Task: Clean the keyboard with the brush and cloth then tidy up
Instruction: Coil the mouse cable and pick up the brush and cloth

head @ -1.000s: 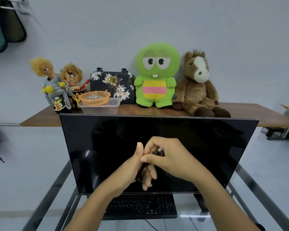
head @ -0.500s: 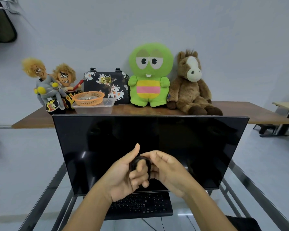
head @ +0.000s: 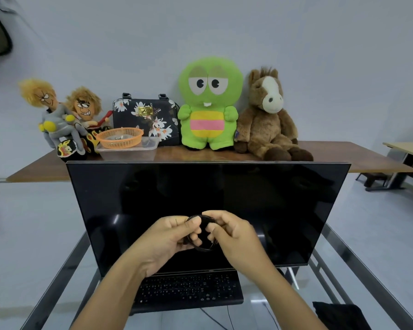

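Midair, both hands pinch a coiled black cable [head: 202, 232]: left hand [head: 169, 236] fingers and right hand [head: 231, 232] fingers curled round it, above keyboard [head: 188, 290] on glass worktop [head: 343, 253]; monitor [head: 200, 194] behind.

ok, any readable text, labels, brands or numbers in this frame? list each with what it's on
No text in this frame can be read.
keyboard: key legends show as pale marks, too small and blurred to read.
monitor: small mark at the centre of the bottom bezel, unreadable.
floral handbag: gold clasp plate, no legible lettering.
Plush toys: no lettering visible.
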`<state>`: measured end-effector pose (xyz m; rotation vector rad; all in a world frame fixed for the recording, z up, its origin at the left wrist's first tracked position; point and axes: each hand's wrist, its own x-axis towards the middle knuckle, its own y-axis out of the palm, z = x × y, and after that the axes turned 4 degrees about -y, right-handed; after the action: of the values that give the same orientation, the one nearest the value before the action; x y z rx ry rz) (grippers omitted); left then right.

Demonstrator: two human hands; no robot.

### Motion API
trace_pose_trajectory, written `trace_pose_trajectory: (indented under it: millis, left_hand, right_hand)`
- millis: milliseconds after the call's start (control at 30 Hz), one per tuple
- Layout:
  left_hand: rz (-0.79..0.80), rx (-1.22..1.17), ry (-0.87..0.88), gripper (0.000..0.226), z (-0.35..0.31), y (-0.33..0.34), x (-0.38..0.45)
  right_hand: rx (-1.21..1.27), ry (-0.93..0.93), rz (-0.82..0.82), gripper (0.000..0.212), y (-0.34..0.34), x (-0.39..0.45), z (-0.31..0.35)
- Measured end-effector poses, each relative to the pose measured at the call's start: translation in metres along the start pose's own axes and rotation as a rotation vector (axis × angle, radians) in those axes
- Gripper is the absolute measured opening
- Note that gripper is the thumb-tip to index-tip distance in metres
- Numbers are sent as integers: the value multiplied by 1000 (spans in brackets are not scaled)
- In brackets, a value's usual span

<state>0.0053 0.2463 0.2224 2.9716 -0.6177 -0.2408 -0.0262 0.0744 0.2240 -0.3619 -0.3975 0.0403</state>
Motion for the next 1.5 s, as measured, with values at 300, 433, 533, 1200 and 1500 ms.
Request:
trace_pose_trajectory:
  millis: [300,433,533,1200,1500]
  left_hand:
    - [-424,522,258,21,21,23,11]
    - [-379,377,278,20,28,22,11]
    - [-385,353,199,24,35,24,13]
    - [-11,469,-102,18,125,58,79]
    - [7,992,-171,52,236,98,139]
  right_hand:
    - [-4,182,56,24,0,6,-16]
    - [526,424,70,22,-2,8,-16]
    - [743,450,25,24,-6,9,-19]
    - [74,632,102,16,-54,-30,-137]
    - [-194,967,-162,26,-65,-51,-277]
